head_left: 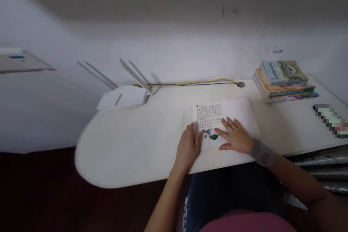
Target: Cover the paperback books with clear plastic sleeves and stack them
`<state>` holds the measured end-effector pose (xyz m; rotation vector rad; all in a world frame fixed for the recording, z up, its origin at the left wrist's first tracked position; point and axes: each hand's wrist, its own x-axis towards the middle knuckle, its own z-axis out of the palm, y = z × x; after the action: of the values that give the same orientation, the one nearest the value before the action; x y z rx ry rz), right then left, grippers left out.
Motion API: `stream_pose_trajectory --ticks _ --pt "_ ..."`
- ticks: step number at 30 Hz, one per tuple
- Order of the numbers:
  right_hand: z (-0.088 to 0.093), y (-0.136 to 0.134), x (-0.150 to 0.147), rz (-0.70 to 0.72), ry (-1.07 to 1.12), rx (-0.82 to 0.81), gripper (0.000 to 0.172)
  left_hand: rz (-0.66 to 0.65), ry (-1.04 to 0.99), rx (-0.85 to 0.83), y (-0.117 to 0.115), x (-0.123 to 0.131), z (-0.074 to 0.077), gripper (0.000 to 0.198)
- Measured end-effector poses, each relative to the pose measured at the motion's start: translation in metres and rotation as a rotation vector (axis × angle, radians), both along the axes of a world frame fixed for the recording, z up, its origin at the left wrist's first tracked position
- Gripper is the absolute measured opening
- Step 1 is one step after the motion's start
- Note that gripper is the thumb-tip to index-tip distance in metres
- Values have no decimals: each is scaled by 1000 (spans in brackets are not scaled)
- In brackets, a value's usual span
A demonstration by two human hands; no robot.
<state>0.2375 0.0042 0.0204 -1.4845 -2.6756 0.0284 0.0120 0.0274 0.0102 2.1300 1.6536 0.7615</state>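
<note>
An open book (209, 114) lies on the white desk, with rows of printed characters and a small coloured picture with a green leaf on one page. The page to its right looks blank. My left hand (188, 146) rests along the book's left edge, fingers extended side by side and the thumb slightly apart. Flat on the printed page near the picture is my right hand (235, 137), its fingers spread and a grey band around the wrist. Neither hand grips anything that I can see.
A white router (123, 98) with raised antennas stands at the back left of the desk (122, 145). Yellow and black cables (190, 83) run along the wall to a hole. Stacked books (285, 79) sit at the back right, near a blurred-out phone-like object (330, 117).
</note>
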Motion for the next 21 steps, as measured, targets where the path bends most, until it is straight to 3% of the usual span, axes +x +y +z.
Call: stream_pose_trajectory --ticks 5,11,21 --pt "0 3 6 27 -9 -6 73 20 1 -61 -2 -3 2 46" --pt "-2 2 13 60 -10 0 72 -16 -4 0 -3 -4 -1 46" --pt "-1 -3 14 39 4 -3 71 -83 165 57 3 -5 -12 56"
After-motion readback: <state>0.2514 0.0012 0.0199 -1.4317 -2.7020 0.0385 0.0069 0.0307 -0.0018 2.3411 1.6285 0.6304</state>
